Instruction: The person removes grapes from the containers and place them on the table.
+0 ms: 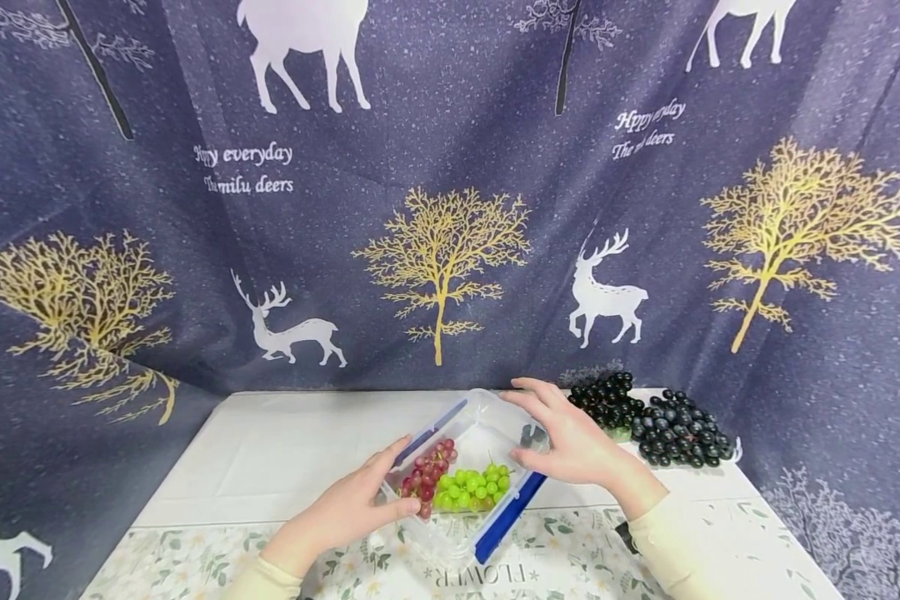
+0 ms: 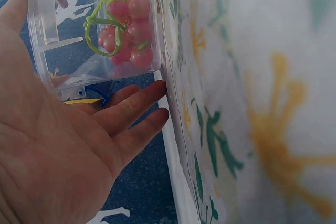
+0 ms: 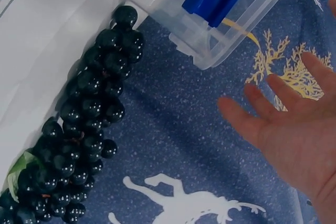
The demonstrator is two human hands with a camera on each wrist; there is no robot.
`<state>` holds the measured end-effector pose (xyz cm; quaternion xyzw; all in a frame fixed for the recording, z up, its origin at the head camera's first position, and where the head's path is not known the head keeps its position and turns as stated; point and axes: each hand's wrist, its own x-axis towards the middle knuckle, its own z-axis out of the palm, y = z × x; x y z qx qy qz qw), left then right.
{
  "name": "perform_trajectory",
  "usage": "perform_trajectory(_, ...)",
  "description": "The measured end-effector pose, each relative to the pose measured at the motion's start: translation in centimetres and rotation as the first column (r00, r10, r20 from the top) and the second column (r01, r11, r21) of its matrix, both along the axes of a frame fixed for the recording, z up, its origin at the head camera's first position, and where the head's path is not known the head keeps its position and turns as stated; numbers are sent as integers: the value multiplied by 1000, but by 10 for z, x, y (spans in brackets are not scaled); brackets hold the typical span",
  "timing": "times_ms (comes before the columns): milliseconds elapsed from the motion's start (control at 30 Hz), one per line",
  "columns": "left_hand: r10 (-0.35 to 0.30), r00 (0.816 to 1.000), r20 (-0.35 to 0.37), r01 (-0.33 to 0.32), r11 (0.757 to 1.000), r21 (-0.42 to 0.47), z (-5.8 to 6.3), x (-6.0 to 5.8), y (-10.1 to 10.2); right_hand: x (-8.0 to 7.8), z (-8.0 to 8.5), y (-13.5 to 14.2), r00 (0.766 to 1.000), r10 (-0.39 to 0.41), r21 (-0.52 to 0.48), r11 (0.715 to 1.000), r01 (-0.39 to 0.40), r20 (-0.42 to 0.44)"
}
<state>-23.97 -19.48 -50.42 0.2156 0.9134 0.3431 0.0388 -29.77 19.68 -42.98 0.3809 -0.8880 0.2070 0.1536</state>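
Note:
A clear plastic food container (image 1: pixel 442 542) with blue side latches (image 1: pixel 510 517) sits on the table, turned cornerwise. Inside lie a bunch of red grapes (image 1: pixel 427 475) and a bunch of green grapes (image 1: pixel 472 490). My left hand (image 1: pixel 348 508) is at its left corner, thumb by the rim and fingers stretched along the outside; in the left wrist view the fingers (image 2: pixel 134 111) are extended below the box. My right hand (image 1: pixel 570 437) hovers by the right far side, fingers spread, holding nothing; the right wrist view shows its fingertips (image 3: pixel 231 111) apart from the box.
Two bunches of black grapes (image 1: pixel 682 429) lie at the table's back right, beyond my right hand. A floral cloth (image 1: pixel 217 554) covers the near part of the white table (image 1: pixel 307 442). Behind hangs a dark blue curtain (image 1: pixel 495 317) with deer and trees.

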Motion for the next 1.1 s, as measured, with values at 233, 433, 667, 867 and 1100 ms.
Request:
perform_trajectory(233,7,1000,-7,-7,1000,-8,2,2,1,1,-2,-5,999,31,5,999,-31,9)
perform_trajectory(433,4,1000,5,-3,1000,-3,2,1,1,2,-4,-10,998,45,18,999,-46,52)
perform_trajectory(667,1,1000,-4,-1,1000,-3,-1,-1,0,5,-3,-17,995,55,34,998,-58,85)
perform_trajectory(867,-1,1000,-10,1,1000,0,-3,-2,0,4,-9,-22,995,81,54,995,-85,66)
perform_trajectory(1100,4,1000,-10,-4,1000,-7,-1,-1,0,4,-11,-26,994,87,90,992,-92,64)
